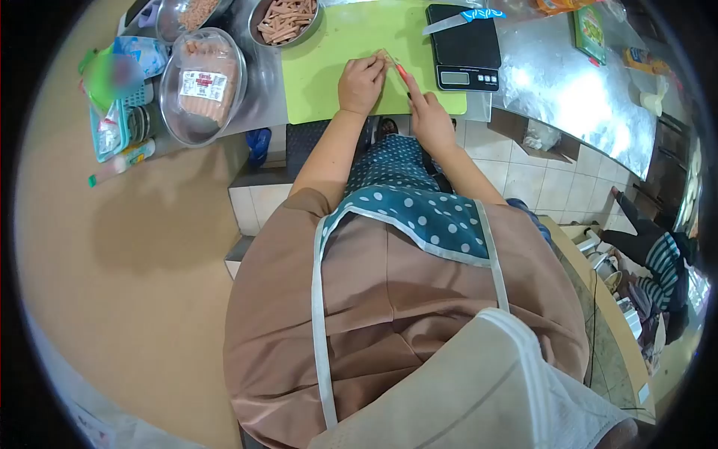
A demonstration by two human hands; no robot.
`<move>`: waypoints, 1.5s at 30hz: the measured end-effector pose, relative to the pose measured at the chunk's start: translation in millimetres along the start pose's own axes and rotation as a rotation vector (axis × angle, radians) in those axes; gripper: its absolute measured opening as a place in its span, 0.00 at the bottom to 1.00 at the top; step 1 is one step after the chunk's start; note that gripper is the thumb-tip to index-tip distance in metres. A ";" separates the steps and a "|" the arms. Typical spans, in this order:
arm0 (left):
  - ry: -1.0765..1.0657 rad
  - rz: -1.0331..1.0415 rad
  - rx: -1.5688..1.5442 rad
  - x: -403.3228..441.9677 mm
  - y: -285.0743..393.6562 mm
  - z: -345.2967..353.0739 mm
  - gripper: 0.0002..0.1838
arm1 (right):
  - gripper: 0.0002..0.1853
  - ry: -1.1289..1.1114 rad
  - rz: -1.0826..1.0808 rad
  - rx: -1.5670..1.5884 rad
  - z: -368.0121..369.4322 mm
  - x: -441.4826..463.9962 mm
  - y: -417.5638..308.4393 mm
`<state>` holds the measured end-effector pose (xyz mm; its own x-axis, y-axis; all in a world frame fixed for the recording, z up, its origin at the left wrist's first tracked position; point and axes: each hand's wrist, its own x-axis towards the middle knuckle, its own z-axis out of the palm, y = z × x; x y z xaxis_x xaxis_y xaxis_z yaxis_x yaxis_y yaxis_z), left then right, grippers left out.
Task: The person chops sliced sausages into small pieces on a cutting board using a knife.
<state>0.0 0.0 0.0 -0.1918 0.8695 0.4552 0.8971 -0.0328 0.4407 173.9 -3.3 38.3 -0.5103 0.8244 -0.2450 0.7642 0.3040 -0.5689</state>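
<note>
Over the green cutting mat, my left hand has its fingers pressed together on a small pinkish-brown food piece. My right hand grips a red knife, its tip by that piece and my left fingertips. Left of the mat's top edge, a metal bowl holds cut strips. A clear container with a labelled pack of sausages stands farther left. To the right lies a black kitchen scale, with a blue-handled knife across its top.
A bowl of chopped pieces is at the top left, above a turquoise basket. A green packet lies on the metal table at right. Another person is at far right, away from my hands.
</note>
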 end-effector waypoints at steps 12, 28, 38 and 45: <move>-0.006 -0.069 -0.060 -3.8 4.1 -5.0 0.06 | 0.33 0.106 -0.078 0.035 -0.5 -9.1 -3.7; 0.058 -0.069 -0.116 3.8 3.7 -4.0 0.04 | 0.32 0.087 -0.098 -0.031 -0.6 -13.1 9.2; 0.038 -0.047 -0.076 0.0 -0.2 -2.1 0.06 | 0.32 0.099 -0.113 0.040 3.8 6.6 2.8; 0.048 -0.020 -0.070 -0.6 1.1 -2.5 0.05 | 0.31 0.081 -0.049 0.059 -6.6 -27.1 7.7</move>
<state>0.1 -1.7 2.1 -0.2296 0.8458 0.4815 0.8631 -0.0517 0.5024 196.2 -20.1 45.8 -0.5114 0.8456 -0.1531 0.7131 0.3181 -0.6248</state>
